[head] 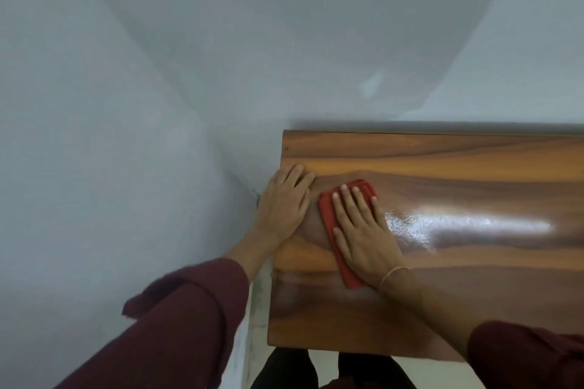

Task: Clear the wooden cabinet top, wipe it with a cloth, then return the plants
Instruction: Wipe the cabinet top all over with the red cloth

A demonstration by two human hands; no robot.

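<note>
A red cloth [327,210], folded into a narrow strip, lies flat near the left end of the glossy brown wooden worktop [442,174]. The right grip [363,230] is spread wide on top of it, fingers straight, pressing it down. A thin bangle [395,271] circles that wrist. The left grip [284,202] rests just beside it, wide and flat on the worktop's left edge, holding nothing. A bright sheen streaks the wood right of the cloth.

We count one wooden cabinet top [458,167], one red cloth [327,215], two hands, our left hand [282,202] and right hand [363,230], two maroon sleeves [177,325], one thin bangle [395,273]
</note>
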